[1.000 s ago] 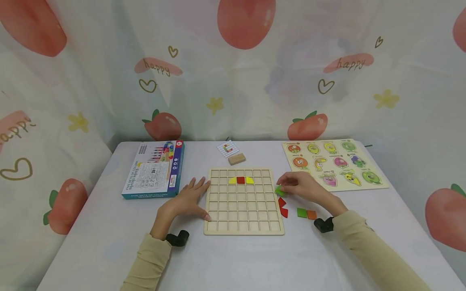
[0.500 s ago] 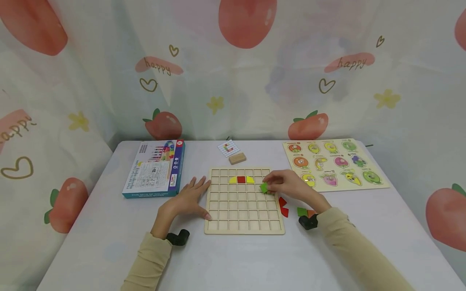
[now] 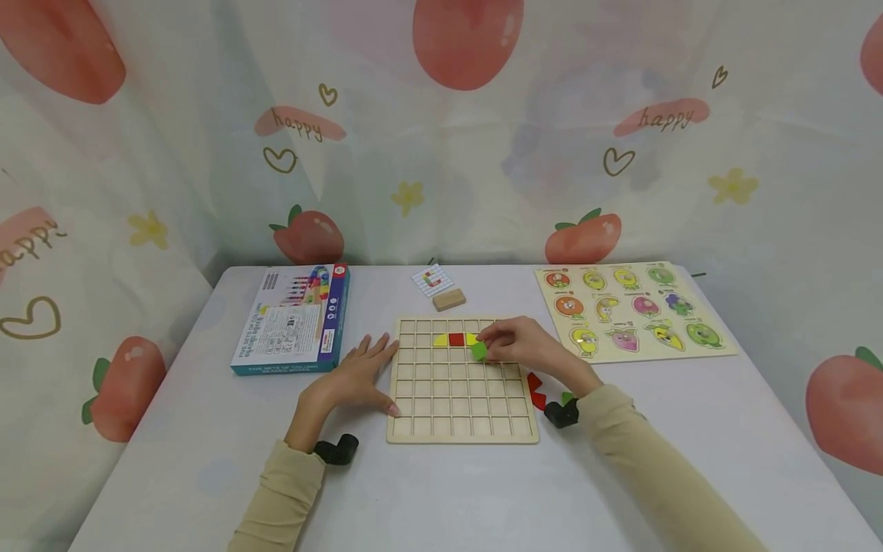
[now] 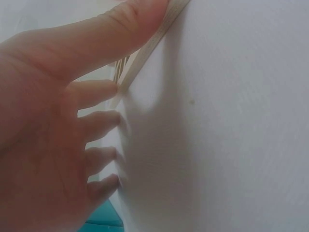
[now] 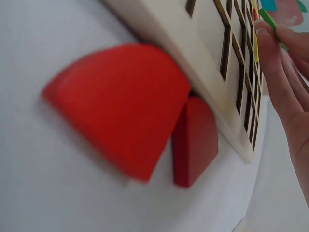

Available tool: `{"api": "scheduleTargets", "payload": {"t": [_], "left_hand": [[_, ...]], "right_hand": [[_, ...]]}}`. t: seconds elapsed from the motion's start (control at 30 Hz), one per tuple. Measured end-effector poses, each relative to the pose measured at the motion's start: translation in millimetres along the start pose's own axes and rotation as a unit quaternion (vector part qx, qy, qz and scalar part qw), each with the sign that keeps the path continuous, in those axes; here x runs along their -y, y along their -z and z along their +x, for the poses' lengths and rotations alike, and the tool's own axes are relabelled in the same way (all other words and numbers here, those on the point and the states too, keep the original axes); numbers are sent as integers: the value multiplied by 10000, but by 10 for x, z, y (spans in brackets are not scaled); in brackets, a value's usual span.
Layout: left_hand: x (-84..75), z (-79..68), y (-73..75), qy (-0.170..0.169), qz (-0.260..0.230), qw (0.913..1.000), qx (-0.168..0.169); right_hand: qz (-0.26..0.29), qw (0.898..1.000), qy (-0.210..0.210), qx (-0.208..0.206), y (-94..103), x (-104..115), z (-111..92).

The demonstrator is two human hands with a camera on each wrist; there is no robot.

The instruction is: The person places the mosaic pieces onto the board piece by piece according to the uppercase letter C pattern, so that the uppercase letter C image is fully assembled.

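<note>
A wooden grid board point(image 3: 441, 406) lies mid-table. In its second row sit a yellow quarter-round tile point(image 3: 441, 340), a red square tile point(image 3: 456, 340) and another yellow tile point(image 3: 472, 339), partly covered by fingertips. My right hand point(image 3: 526, 346) pinches a green tile point(image 3: 479, 351) over the board, just in front of that right yellow tile. My left hand point(image 3: 355, 379) rests with fingers spread along the board's left edge; in the left wrist view its thumb point(image 4: 116, 31) touches the rim. Beside the right edge lie red quarter-round tiles point(image 5: 125, 106), close up in the right wrist view.
A green tile point(image 3: 567, 398) shows partly behind the right wrist camera. A pattern card point(image 3: 432, 280) leans behind a small wooden block point(image 3: 449, 300). At back left lies a boxed toy set point(image 3: 290, 322); a fruit puzzle board point(image 3: 635, 314) lies at back right.
My right hand has carried the green tile leftward from beside the board's right edge to over the grid, near the yellow tile. My left hand stays in place.
</note>
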State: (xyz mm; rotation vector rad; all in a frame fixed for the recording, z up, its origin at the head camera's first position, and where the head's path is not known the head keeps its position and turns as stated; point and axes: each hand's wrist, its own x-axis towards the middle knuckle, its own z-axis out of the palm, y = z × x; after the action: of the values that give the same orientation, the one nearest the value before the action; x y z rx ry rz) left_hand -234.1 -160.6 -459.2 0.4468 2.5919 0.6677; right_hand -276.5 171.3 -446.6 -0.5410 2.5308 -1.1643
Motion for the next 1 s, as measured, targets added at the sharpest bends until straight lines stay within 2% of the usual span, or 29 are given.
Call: {"api": "scheduleTargets", "payload": {"t": [0.27,0.57,0.77,1.0], "left_hand": [[-12,-1,19,9,-19,10000,40],[-5,-9,9,-35,-22,10000,40],[-11,-10,14,-28,-29,10000,23],[-13,-11,14,11,-56,10000,53]], "right_hand": [[33,9998,-185,-1,-104,93,118],[66,9999,105,99,-206,152,226],[-23,9998,68,198,-283,252,287],[-405,9984,293,263,-357,370,356]]}}
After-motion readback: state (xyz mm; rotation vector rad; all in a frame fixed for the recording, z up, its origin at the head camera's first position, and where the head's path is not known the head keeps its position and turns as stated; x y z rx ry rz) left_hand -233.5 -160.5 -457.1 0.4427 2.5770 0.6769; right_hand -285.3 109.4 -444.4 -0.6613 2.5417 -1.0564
